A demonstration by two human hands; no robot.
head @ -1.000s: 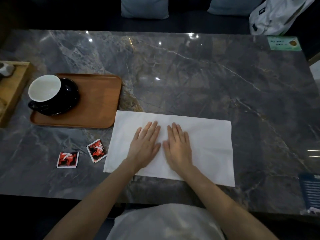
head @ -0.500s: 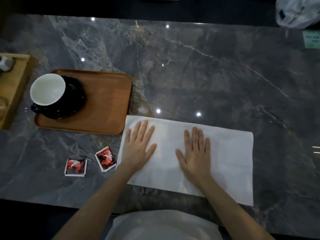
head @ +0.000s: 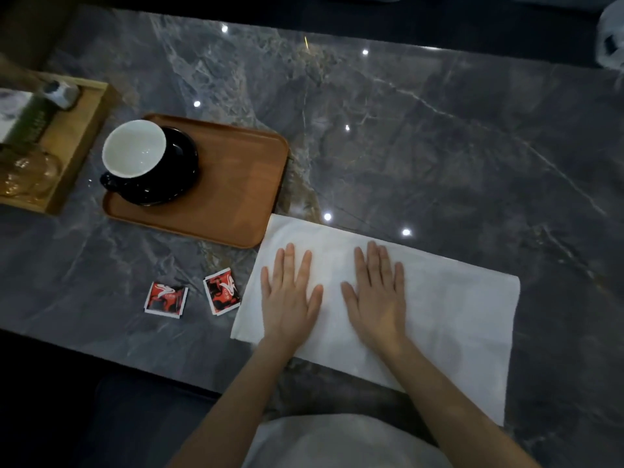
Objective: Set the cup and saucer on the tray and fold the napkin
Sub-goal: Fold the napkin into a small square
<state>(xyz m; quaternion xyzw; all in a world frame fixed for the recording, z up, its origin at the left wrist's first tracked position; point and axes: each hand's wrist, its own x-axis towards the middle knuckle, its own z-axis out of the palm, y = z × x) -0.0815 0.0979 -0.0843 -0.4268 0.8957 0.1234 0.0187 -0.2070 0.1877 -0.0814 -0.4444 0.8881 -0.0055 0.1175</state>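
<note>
A white napkin lies flat as a long rectangle near the table's front edge. My left hand presses flat on its left part, fingers spread. My right hand lies flat beside it, near the napkin's middle. Neither hand holds anything. To the left stands a brown wooden tray. On the tray's left side a black saucer carries a black cup with a white inside, its handle pointing toward the front left.
Two red sachets lie between the tray and the front edge, left of the napkin. A lighter wooden box with glassware stands at the far left. The grey marble table stretches right and back.
My hands slid apart across the napkin half a second ago, then the right hand came back toward the left. The view tilted and shifted, so everything sits further right in the frame.
</note>
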